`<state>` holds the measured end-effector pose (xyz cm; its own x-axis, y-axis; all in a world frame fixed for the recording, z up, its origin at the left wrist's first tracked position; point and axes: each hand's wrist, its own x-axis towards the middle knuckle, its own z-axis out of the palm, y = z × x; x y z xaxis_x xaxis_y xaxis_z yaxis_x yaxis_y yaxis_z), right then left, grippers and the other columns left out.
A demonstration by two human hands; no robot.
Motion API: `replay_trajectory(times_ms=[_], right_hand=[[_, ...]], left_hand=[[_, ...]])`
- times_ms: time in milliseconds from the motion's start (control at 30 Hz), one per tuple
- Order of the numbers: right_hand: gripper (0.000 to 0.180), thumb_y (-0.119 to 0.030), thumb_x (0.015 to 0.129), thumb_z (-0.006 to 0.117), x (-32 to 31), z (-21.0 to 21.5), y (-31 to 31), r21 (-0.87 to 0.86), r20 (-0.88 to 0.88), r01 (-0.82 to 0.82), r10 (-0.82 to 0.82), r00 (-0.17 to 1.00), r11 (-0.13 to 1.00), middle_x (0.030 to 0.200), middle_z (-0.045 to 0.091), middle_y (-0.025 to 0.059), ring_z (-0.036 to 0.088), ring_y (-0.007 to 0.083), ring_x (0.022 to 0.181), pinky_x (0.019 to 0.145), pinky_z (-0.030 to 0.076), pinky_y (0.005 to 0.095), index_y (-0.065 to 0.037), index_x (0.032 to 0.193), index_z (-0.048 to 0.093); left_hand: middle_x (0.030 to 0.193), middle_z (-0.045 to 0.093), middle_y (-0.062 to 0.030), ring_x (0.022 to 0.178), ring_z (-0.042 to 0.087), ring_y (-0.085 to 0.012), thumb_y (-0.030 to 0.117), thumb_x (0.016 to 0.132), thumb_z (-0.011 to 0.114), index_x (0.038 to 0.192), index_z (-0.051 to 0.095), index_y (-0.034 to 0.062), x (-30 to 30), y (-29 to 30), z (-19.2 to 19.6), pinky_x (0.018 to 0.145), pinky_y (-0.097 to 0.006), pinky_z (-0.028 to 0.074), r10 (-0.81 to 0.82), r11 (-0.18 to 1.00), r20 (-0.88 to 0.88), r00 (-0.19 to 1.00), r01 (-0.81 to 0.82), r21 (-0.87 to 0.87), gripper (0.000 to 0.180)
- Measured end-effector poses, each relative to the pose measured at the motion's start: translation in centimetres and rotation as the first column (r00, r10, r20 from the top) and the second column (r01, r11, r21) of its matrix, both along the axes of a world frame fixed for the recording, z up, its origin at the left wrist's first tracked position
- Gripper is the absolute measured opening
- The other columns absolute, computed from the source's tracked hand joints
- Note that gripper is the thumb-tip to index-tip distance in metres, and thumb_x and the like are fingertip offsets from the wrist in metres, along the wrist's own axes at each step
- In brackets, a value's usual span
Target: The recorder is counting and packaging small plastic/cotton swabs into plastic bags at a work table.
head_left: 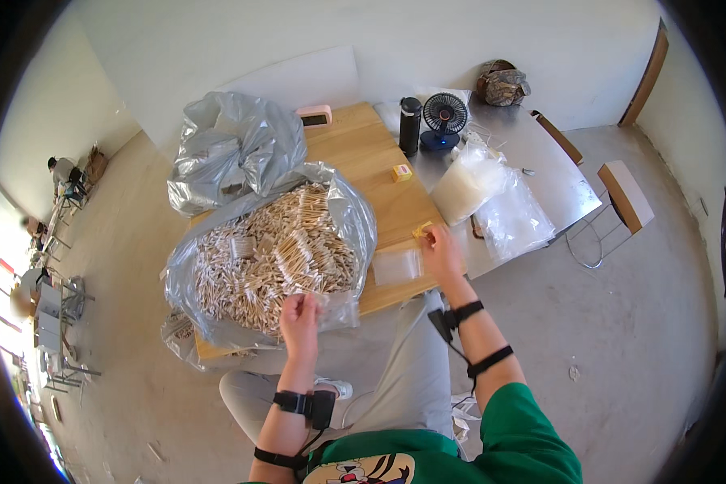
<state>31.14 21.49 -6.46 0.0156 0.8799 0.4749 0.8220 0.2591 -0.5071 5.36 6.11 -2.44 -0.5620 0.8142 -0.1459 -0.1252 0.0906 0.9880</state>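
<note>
A big grey plastic bag (355,218) lies open on the wooden table, full of loose wooden-stick cotton swabs (274,254). At its near edge my left hand (298,321) is closed on a small clear plastic bag (339,313). My right hand (444,254) is at the table's right edge, its fingertips pinched on a small yellow piece (421,230), too small to make out its kind. Just left of that hand, flat clear plastic bags (397,266) lie on the wood.
Behind the swabs sits another grey plastic bag (234,149). A small yellow box (402,173) is on the wooden table (355,145). The metal table (561,173) holds a black bottle (410,125), a fan (444,121), clear plastic packs (469,187) and a camouflage cap (502,82). A stool (625,194) stands right.
</note>
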Motion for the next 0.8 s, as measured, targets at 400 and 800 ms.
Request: replay_trajectory(times_ms=[400, 800], right_hand=[[0.012, -0.011, 0.091, 0.056, -9.0, 3.1, -14.2, -0.226, -0.916, -0.573, 0.028, 0.400, 0.788, 0.068, 0.055, 0.0015, 0.050, 0.0089, 0.057, 0.053, 0.042, 0.0237, -0.002, 0.088, 0.050], [0.009, -0.009, 0.088, 0.057, -10.1, 5.1, -15.4, -0.004, -0.563, -0.492, 0.404, 0.720, 0.870, 0.066, 0.054, 0.0127, 0.051, 0.0194, 0.057, 0.056, 0.043, 0.0289, -0.002, 0.091, 0.052]], left_hand=[[0.060, 0.051, 0.0030, 0.054, 0.045, -0.0043, 0.017, 0.088, 0.061, 0.077, 0.056, 0.0024, 2.8, -1.2, 0.7, 0.050, -0.019, 0.037, -0.091, 0.984, -0.293, 0.952, 0.132, 0.123, 0.019], [0.056, 0.044, 0.0043, 0.045, 0.037, -0.0039, 0.021, 0.091, 0.056, 0.068, 0.050, 0.0090, 0.0, -2.0, 2.4, 0.042, -0.020, 0.027, -0.163, 0.985, 0.217, 0.962, 0.147, 0.087, 0.027]])
